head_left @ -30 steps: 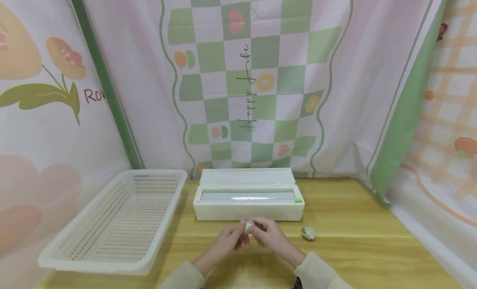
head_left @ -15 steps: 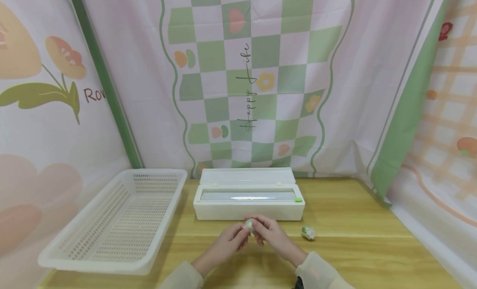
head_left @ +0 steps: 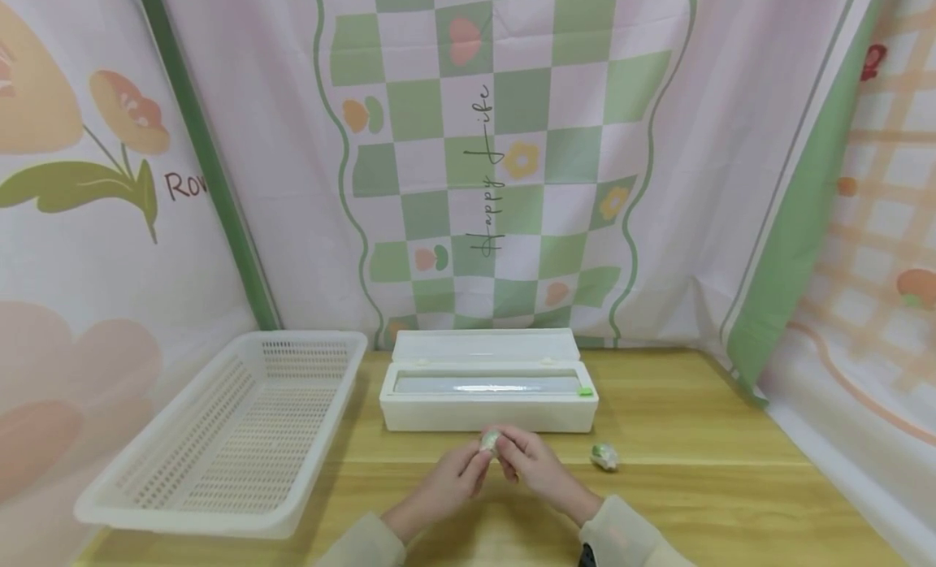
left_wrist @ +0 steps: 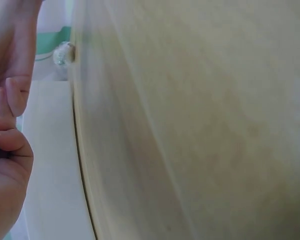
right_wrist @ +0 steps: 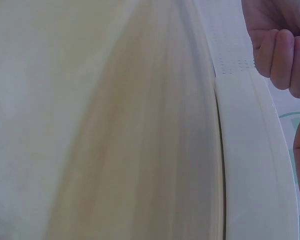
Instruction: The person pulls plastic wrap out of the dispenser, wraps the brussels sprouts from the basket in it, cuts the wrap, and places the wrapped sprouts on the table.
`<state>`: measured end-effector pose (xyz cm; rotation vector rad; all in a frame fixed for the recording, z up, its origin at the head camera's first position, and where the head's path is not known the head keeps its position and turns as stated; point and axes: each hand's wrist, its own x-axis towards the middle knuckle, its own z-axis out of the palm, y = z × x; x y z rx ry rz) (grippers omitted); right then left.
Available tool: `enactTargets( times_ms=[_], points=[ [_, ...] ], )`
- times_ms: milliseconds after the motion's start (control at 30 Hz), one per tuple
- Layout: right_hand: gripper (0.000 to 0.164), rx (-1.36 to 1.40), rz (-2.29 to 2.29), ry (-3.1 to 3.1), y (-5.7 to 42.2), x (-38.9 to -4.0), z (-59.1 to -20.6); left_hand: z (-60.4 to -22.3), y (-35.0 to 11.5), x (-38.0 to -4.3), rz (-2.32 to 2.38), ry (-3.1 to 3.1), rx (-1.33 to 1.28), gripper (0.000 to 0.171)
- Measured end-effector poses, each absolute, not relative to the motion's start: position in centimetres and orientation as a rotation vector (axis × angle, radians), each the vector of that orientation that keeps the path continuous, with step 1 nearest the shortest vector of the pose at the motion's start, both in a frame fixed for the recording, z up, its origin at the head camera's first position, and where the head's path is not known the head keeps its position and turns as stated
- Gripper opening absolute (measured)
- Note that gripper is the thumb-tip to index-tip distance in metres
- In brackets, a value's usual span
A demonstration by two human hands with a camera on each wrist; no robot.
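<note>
Just in front of the white box, both hands pinch a small roundish pale green-and-white thing [head_left: 489, 443], shiny as if wrapped in clear film. My left hand [head_left: 452, 476] grips it from the left with thumb and fingers. From the right, my right hand [head_left: 539, 468] holds it between thumb and forefinger. The fingers cover most of it, and its kind is unclear. In the left wrist view the curled fingers of the left hand [left_wrist: 7, 170] meet those of the right. A similar film-wrapped pale thing with green [head_left: 604, 457] lies on the table to the right.
Behind the hands stands a white cling film dispenser [head_left: 488, 417], lid raised, with a roll inside and a green slider [head_left: 584, 392] at its right end. An openwork white plastic basket [head_left: 285, 522] sits at the left. Patterned curtains [head_left: 512, 161] hang around the wooden table [head_left: 731, 502].
Fingers of both hands shift around the small thing, turning or pressing it in place; the left thumb has come lower against it. Dispenser, basket and the other wrapped thing stay put.
</note>
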<state>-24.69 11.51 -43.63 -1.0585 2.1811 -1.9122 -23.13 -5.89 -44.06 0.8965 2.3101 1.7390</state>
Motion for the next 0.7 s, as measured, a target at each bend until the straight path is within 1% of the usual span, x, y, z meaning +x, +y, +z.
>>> enactTargets(
  times_ms=[233, 500, 600, 700],
  points=[
    [0.032, -1.045, -1.909, 2.232, 11.3, -24.7, -43.4, -44.0, -5.6, -23.0, 1.742, 2.38, 0.814, 0.033],
    [0.042, -0.883, -1.895, 2.146, 11.8, -24.8, -42.9, -43.8, -5.3, -23.0, 1.76, 2.337, 0.686, 0.037],
    [0.043, -0.821, -1.883, 2.128, 12.1, -24.8, -42.7, -43.9, -5.2, -23.0, 1.742, 2.318, 0.666, 0.036],
    [0.038, -0.783, -1.854, 2.141, 12.4, -24.9, -42.4, -43.9, -5.1, -22.9, 1.722, 2.306, 0.687, 0.034]
  ],
)
